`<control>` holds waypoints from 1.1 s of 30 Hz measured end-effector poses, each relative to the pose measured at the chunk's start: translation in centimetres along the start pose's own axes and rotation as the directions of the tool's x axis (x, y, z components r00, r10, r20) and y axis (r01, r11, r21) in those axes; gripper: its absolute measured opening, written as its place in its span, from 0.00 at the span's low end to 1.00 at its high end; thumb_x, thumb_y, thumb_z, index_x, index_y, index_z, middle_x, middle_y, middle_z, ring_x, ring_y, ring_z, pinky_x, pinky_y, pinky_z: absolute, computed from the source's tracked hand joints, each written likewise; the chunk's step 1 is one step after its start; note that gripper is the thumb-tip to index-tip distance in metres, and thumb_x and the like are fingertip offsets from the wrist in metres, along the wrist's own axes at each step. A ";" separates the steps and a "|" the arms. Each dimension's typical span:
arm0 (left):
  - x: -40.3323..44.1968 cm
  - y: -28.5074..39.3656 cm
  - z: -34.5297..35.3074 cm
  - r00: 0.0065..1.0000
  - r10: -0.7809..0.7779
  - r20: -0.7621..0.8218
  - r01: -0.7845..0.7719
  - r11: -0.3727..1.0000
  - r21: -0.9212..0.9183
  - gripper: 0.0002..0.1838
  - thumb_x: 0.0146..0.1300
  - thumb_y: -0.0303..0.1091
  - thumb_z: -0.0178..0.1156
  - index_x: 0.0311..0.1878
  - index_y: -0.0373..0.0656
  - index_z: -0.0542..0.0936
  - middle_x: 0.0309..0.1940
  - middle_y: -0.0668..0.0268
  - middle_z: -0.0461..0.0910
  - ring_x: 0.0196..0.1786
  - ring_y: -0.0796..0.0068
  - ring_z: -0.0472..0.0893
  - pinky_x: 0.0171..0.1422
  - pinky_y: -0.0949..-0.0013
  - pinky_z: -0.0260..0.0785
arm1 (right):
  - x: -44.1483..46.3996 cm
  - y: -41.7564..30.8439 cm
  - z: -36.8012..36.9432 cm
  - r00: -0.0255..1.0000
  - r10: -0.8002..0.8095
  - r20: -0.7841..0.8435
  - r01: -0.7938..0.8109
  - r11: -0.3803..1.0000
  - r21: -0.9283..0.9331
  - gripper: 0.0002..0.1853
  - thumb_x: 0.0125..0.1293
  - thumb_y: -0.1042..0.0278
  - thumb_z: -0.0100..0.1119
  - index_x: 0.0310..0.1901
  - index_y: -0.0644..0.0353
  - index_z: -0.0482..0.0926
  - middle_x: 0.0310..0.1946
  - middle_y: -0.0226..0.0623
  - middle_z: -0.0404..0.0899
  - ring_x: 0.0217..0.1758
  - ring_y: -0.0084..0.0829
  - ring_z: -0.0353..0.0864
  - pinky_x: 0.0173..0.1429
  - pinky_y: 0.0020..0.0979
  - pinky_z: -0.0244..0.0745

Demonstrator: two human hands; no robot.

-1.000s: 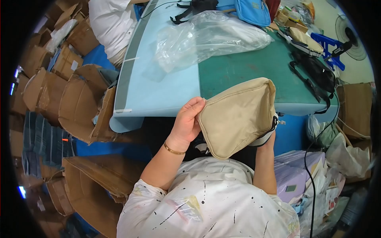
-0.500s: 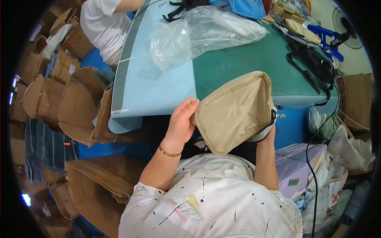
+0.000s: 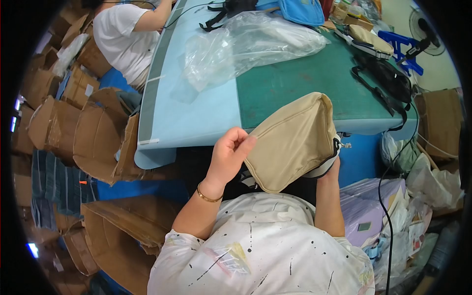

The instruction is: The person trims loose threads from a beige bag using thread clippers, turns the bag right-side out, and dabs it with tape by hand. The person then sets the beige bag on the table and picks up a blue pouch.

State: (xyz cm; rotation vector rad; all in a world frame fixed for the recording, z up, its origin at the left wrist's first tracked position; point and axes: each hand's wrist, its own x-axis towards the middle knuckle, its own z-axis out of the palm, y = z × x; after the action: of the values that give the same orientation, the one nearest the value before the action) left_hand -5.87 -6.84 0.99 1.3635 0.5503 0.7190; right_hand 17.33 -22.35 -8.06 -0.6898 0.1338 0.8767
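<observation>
A beige fabric bag (image 3: 290, 142) is held up over my lap, in front of the table's edge. It looks turned inside out, with seams running along its sides and a black-and-white part low on the right. My left hand (image 3: 230, 155) pinches its left edge, thumb in front and fingers curled. On the lower right side, my right hand (image 3: 332, 169) grips the bag near the dark trim; most of those fingers are hidden behind the fabric.
A blue-and-green table (image 3: 191, 123) carries clear plastic (image 3: 255, 46), a blue bag (image 3: 302, 11) and a black bag (image 3: 383, 78). Cardboard boxes (image 3: 98, 137) crowd the left. A co-worker in a white shirt (image 3: 125, 42) is at the far left. A black cable (image 3: 386, 211) hangs on the right.
My left hand's fingers have curled in and its thumb has come over the bag's edge. The bag has tilted slightly. The co-worker's arm and body have shifted.
</observation>
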 end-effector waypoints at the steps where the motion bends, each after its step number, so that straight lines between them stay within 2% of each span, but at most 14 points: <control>1: 0.0 0.0 0.0 1.000 0.028 0.009 -0.029 0.986 0.163 0.13 0.70 0.36 0.51 0.29 0.41 0.71 0.22 0.77 0.66 0.28 0.88 0.62 0.34 0.80 0.56 | 0.0 0.0 -0.1 1.000 0.006 0.019 -0.007 1.000 0.007 0.21 0.70 0.61 0.41 0.60 0.62 0.67 0.56 0.43 0.73 0.57 0.39 0.74 0.61 0.40 0.69; 5: 0.2 -0.9 0.1 0.993 0.116 -0.016 -0.110 0.972 0.208 0.13 0.70 0.35 0.51 0.29 0.40 0.71 0.22 0.78 0.65 0.28 0.88 0.60 0.33 0.81 0.55 | 0.1 0.0 -0.2 1.000 0.000 -0.016 0.000 1.000 -0.004 0.21 0.70 0.61 0.42 0.60 0.63 0.68 0.56 0.43 0.73 0.56 0.39 0.75 0.60 0.40 0.69; 7: 0.2 -1.3 0.2 1.000 -0.021 -0.020 0.019 0.996 -0.089 0.13 0.70 0.35 0.50 0.29 0.40 0.72 0.22 0.79 0.65 0.29 0.89 0.61 0.33 0.81 0.56 | 0.2 0.1 -0.3 1.000 -0.004 -0.013 0.004 1.000 -0.014 0.21 0.70 0.62 0.42 0.60 0.63 0.68 0.56 0.43 0.73 0.56 0.39 0.75 0.61 0.40 0.69; 11: -0.2 -0.2 0.8 0.996 -0.081 -0.020 0.075 0.973 -0.220 0.13 0.71 0.35 0.50 0.30 0.39 0.73 0.23 0.80 0.65 0.29 0.90 0.61 0.33 0.81 0.56 | 0.3 0.1 -0.3 1.000 0.012 0.004 -0.012 1.000 -0.020 0.22 0.71 0.59 0.41 0.62 0.60 0.66 0.57 0.40 0.72 0.58 0.37 0.73 0.61 0.39 0.70; 17: -0.5 0.3 0.8 0.997 -0.072 0.017 0.074 0.987 -0.140 0.13 0.71 0.35 0.49 0.31 0.38 0.74 0.23 0.79 0.66 0.29 0.90 0.61 0.33 0.80 0.56 | 0.3 0.0 -0.3 1.000 -0.002 0.010 0.002 0.999 -0.037 0.22 0.71 0.58 0.41 0.62 0.60 0.65 0.57 0.40 0.73 0.57 0.37 0.73 0.61 0.39 0.69; 19: -0.6 0.3 0.8 0.999 -0.037 0.037 0.040 0.996 -0.074 0.13 0.71 0.34 0.49 0.31 0.38 0.74 0.23 0.79 0.66 0.29 0.89 0.62 0.33 0.80 0.57 | 0.2 0.0 0.0 1.000 -0.005 -0.015 0.005 1.000 -0.022 0.21 0.71 0.62 0.40 0.62 0.62 0.66 0.57 0.43 0.72 0.58 0.39 0.73 0.61 0.39 0.69; 23: -0.9 0.3 0.8 0.997 0.006 0.083 -0.009 0.999 0.032 0.12 0.70 0.34 0.50 0.32 0.37 0.73 0.23 0.75 0.65 0.28 0.86 0.62 0.33 0.78 0.58 | 0.1 -0.2 0.8 0.999 -0.008 -0.035 0.007 0.999 -0.037 0.21 0.71 0.62 0.39 0.62 0.62 0.66 0.58 0.43 0.72 0.58 0.38 0.73 0.61 0.39 0.69; 25: -1.2 0.6 1.0 0.991 0.076 0.107 -0.087 0.991 0.105 0.11 0.70 0.33 0.50 0.32 0.36 0.72 0.24 0.72 0.65 0.28 0.83 0.63 0.34 0.77 0.58 | 0.4 -0.2 0.4 1.000 -0.002 0.000 0.002 1.000 -0.004 0.21 0.71 0.62 0.39 0.62 0.61 0.65 0.57 0.43 0.72 0.58 0.38 0.74 0.61 0.39 0.69; 28: -1.3 0.9 1.2 0.986 0.093 0.137 -0.113 0.983 0.146 0.11 0.69 0.32 0.52 0.32 0.36 0.72 0.25 0.70 0.65 0.27 0.81 0.63 0.33 0.77 0.59 | 0.5 -0.3 0.0 0.999 -0.008 0.047 0.009 1.000 -0.019 0.22 0.71 0.58 0.41 0.62 0.58 0.64 0.57 0.39 0.72 0.58 0.36 0.73 0.62 0.38 0.69; 32: -1.5 0.9 1.4 0.984 0.087 0.155 -0.113 0.980 0.163 0.11 0.68 0.32 0.53 0.31 0.36 0.71 0.25 0.70 0.65 0.27 0.82 0.63 0.32 0.77 0.58 | 0.7 -0.3 -0.7 0.999 -0.025 0.044 0.026 0.999 -0.038 0.22 0.71 0.58 0.41 0.62 0.58 0.65 0.57 0.39 0.72 0.58 0.37 0.73 0.62 0.38 0.69; 33: -1.5 0.7 1.5 0.986 0.073 0.153 -0.107 0.968 0.227 0.11 0.68 0.32 0.53 0.30 0.36 0.71 0.25 0.70 0.64 0.27 0.83 0.63 0.32 0.77 0.58 | 0.6 -0.3 -0.9 0.997 -0.022 0.073 0.024 0.999 -0.040 0.22 0.71 0.58 0.41 0.62 0.58 0.65 0.57 0.40 0.72 0.58 0.37 0.73 0.62 0.39 0.69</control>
State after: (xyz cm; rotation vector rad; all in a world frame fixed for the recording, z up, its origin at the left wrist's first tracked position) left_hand -5.93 -8.93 1.84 1.6555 0.4714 0.6375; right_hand 18.11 -22.59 -8.85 -0.6959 0.0434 0.8830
